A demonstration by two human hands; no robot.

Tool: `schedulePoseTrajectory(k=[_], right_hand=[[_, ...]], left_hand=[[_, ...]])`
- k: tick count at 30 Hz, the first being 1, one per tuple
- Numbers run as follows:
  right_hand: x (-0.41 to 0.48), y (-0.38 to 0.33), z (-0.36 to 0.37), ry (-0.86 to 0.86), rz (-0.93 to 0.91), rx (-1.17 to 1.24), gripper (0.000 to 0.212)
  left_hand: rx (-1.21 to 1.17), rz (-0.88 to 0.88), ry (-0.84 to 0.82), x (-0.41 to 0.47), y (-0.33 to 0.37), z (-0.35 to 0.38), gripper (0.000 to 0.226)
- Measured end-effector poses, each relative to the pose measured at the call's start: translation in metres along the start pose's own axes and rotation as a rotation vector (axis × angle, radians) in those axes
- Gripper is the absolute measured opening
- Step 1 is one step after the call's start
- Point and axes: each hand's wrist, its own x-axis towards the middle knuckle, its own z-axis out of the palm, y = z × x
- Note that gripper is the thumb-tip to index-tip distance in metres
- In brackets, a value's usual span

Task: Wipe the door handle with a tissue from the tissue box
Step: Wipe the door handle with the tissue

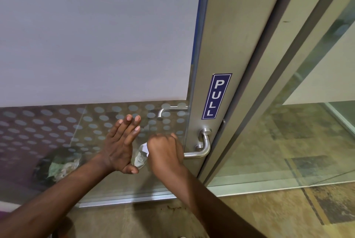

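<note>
While wrapped around door handle (194, 154) lever | right hand (165, 153) fisted over white tissue (144, 148), handle on door stile | left hand (120, 147) flat, fingers spread, empty | tissue likely light, soft, tearable; bunch thick, clamp along rigid slick metal bar

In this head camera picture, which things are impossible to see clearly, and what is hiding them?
- Tissue: only a white corner shows; the closed right hand covers the rest.
- Door handle: the grip end is hidden under the right hand, so contact with the tissue cannot be confirmed.
- Tissue box: not in view.
- Left hand: open and flat; whether it touches the glass cannot be told.
</note>
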Motion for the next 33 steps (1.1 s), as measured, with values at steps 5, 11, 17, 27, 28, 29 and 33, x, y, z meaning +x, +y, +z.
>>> schedulePoseTrajectory(k=[5, 11, 17, 27, 28, 29, 33], right_hand=[[0.005, 0.018, -0.008, -0.15, -0.353, -0.111, 0.009], [-0.028, 0.024, -0.012, -0.051, -0.667, -0.365, 0.014], [-0.085, 0.059, 0.002, -0.072, -0.49, 0.252, 0.016], [-0.06, 0.125, 0.008, 0.131, 0.899, 1.664, 0.02], [-0.055, 0.125, 0.009, 0.164, 0.947, 1.753, 0.025], [-0.052, 0.125, 0.009, 0.199, 0.997, 1.835, 0.027], [-0.044, 0.118, 0.013, 0.26, 1.065, 2.087, 0.029]], left_hand=[[-0.197, -0.065, 0.035, -0.003, 0.0, -0.002, 0.093], [-0.226, -0.055, 0.023, -0.005, -0.003, -0.003, 0.092], [-0.188, -0.021, 0.054, -0.002, -0.003, -0.004, 0.091], [-0.135, -0.031, 0.091, -0.001, 0.001, 0.001, 0.085], [-0.13, -0.033, 0.091, -0.001, 0.002, 0.001, 0.084], [-0.126, -0.033, 0.091, 0.0, 0.002, 0.001, 0.084], [-0.102, -0.03, 0.081, 0.001, 0.004, -0.002, 0.087]])
